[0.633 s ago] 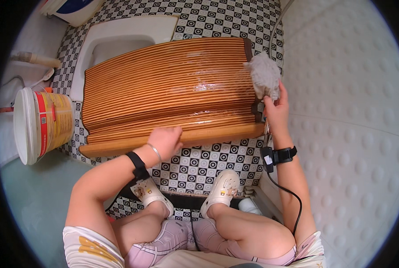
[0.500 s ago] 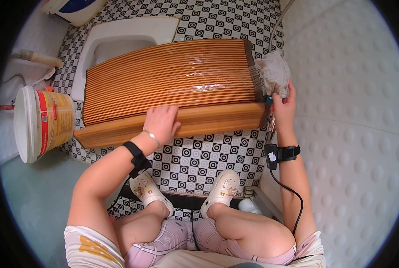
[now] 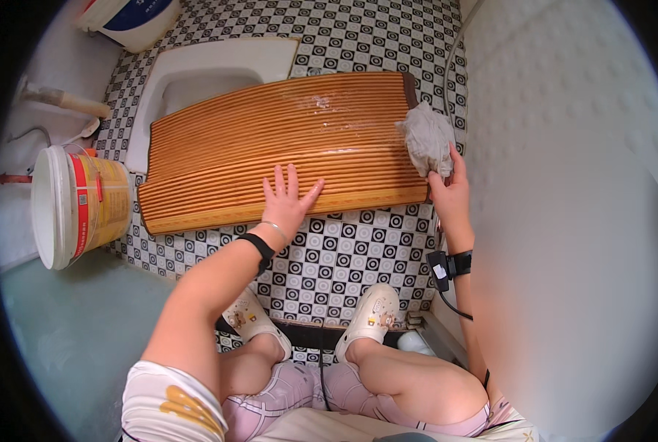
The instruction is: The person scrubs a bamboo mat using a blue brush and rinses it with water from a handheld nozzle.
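A wet bamboo mat [image 3: 292, 132] with narrow orange-brown slats and dark edging lies across the floor, its far left part over the squat toilet [image 3: 218, 55]. My left hand [image 3: 288, 206] rests on the mat's near border, fingers spread flat, holding nothing. At the mat's right end, my right hand [image 3: 450, 191] grips a crumpled grey-white cloth [image 3: 427, 140], which touches the slats. A metallic piece shows below that hand, mostly hidden; I cannot tell if the hand holds it too.
A white bucket with a yellow and red label [image 3: 97, 202] stands left of the mat. Another bucket [image 3: 134, 22] is at the far left. A grey hose [image 3: 450, 66] runs along the right wall. Black-and-white patterned tiles [image 3: 344, 254] cover the floor. A grey blur covers the lower right.
My left hand has gone from curled on the mat's near border to flat with spread fingers. The cloth has come left onto the mat's right end. The mat's near border now lies flatter.
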Demonstrator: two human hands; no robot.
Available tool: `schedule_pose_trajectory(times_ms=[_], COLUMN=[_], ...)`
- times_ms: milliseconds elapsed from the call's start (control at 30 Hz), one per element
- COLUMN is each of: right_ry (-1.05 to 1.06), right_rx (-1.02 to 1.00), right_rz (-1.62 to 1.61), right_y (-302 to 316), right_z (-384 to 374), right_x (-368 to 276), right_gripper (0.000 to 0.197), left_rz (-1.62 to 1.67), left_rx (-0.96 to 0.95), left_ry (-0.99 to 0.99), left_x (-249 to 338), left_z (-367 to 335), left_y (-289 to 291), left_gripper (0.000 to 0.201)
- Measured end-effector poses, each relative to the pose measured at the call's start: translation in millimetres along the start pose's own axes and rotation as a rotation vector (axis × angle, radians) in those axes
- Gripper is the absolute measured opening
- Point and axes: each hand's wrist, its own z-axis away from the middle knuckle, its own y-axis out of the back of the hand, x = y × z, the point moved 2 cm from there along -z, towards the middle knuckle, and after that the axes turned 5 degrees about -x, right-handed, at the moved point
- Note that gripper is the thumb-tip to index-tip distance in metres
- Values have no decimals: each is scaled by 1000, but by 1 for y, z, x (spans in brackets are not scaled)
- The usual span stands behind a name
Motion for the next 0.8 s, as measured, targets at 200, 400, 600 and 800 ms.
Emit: schedule_pose_trajectory(times_ms=[200,400,600,800], right_ry=[54,96,76,-25], right_rx=[27,33,22,-27], right_rz=[16,25,-3,37], right_y=[-2,6,13,16], right_z=[-8,-9,-5,3], right_x=[-1,-6,-25,-33], right_gripper=[64,65,64,65], left_rz=[-11,363,377,473], left_rx=[83,-140,-264,-432], left_ry=[-120,-241,-293,-436], left_x=[-13,-42,-38,-5], left_z=[1,-2,11,34], left_y=[4,63,92,61], left_gripper=[57,26,32,40])
